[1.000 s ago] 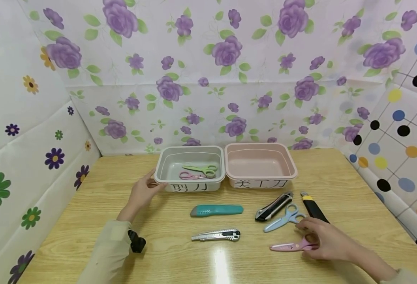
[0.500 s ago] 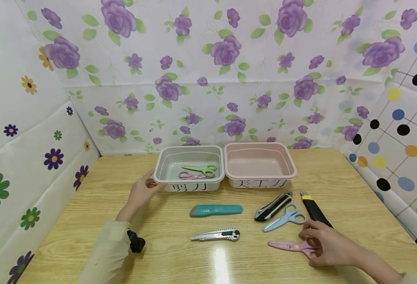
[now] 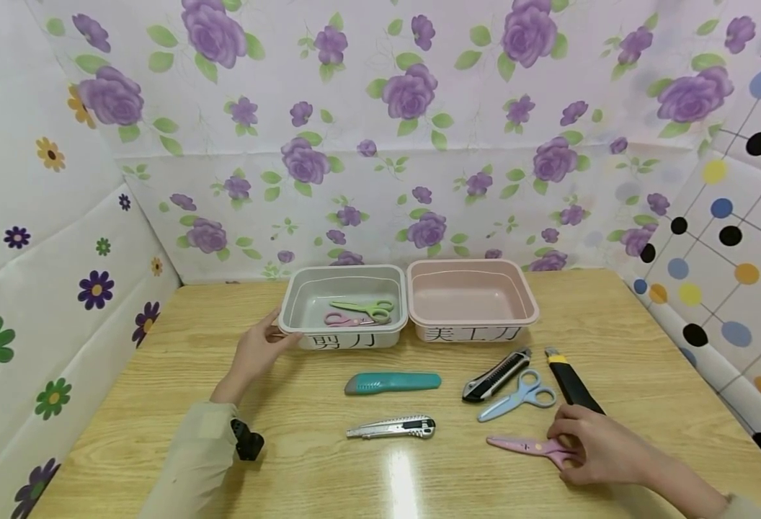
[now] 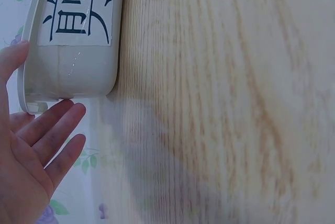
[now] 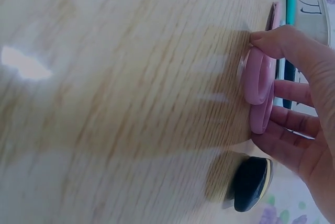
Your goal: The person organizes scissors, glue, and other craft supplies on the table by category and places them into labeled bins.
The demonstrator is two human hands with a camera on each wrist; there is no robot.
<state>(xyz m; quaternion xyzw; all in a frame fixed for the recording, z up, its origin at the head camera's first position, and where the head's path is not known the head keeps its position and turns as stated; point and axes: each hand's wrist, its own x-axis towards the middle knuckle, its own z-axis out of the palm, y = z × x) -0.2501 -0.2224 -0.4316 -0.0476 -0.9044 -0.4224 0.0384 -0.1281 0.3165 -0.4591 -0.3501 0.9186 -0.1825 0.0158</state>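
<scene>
My left hand (image 3: 255, 355) holds the near left corner of the grey bin (image 4: 73, 72), its thumb at the rim and its fingers against the side wall. In that bin lie green scissors (image 3: 362, 308) and a second pair with pink handles (image 3: 335, 319). Over on the right, my right hand (image 3: 604, 445) grips the handles of pink scissors (image 5: 259, 77) between thumb and fingers, close over the table. Their blades point left in the head view. Just beyond them are light blue scissors (image 3: 519, 398) and a black-and-yellow utility knife (image 3: 573, 380).
A pink bin (image 3: 471, 323) with a label stands right of the grey one. On the wooden table (image 3: 303, 468) lie a teal utility knife (image 3: 392, 383), a silver one (image 3: 391, 427) and a black-and-silver one (image 3: 496, 375). Patterned cloth (image 3: 354, 108) hangs behind and at both sides.
The pink scissors have turned slightly in my right hand, blade tips away from me and handles a little nearer. My left hand has stayed at the grey bin.
</scene>
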